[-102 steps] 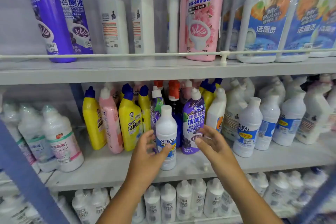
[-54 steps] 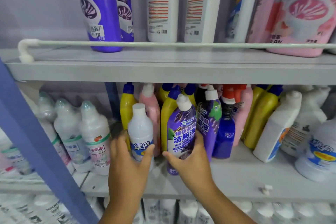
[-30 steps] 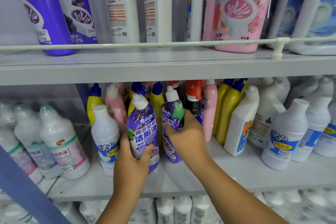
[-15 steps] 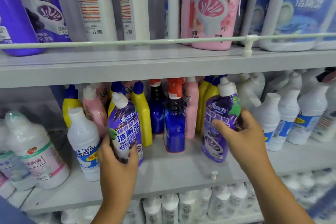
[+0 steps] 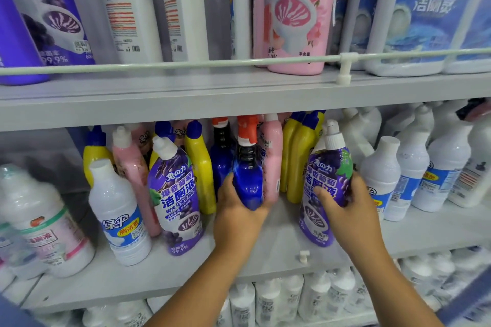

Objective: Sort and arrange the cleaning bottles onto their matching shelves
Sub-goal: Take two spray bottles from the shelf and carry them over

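The left hand (image 5: 235,216) reached up from below, fingers curled round the base of a blue spray bottle (image 5: 248,178) on the middle shelf (image 5: 279,252). The right hand (image 5: 345,210) gripped a purple grape-label bottle (image 5: 322,180), tilted slightly, just right of the yellow bottles (image 5: 297,159). A second purple bottle (image 5: 176,199) stood beside a white bottle (image 5: 119,215). Large pink and white bottles lined the upper shelf (image 5: 239,95).

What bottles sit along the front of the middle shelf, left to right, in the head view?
Clear pink-labelled bottle → white blue-labelled bottle → purple grape-print bottle → blue orange-topped spray bottle in the left hand → second purple grape-print bottle in the right hand → white bottles.
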